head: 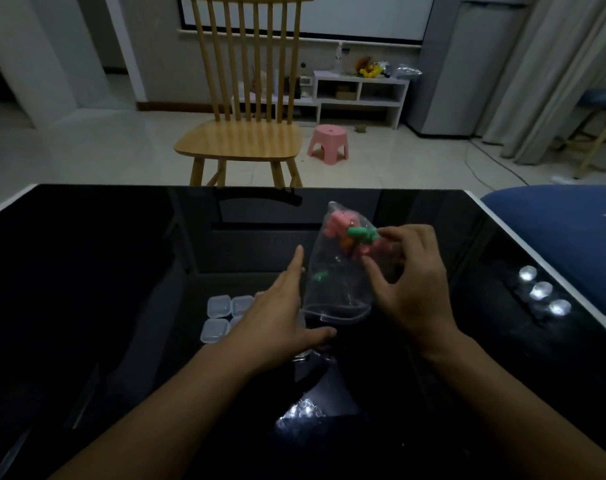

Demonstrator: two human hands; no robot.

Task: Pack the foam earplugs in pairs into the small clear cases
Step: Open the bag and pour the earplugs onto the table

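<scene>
A clear plastic bag (332, 289) is held up over the glossy black table (87, 271). Pink, orange and green foam earplugs (346, 233) bunch in its far end, and one green earplug (319, 276) sits lower down. My right hand (412, 282) pinches the bag's right side with curled fingers near the earplugs. My left hand (281, 317) lies beside the bag's left edge, fingers straight, thumb near the bag's mouth. Several small clear cases (218, 317), lids closed, lie on the table under and left of my left hand, partly hidden by it.
A wooden chair (246, 133) stands just beyond the table's far edge, with a pink stool (328, 143) behind it. A blue cushion (564, 230) borders the table's right side. Ceiling lights reflect off the glass at right and near front.
</scene>
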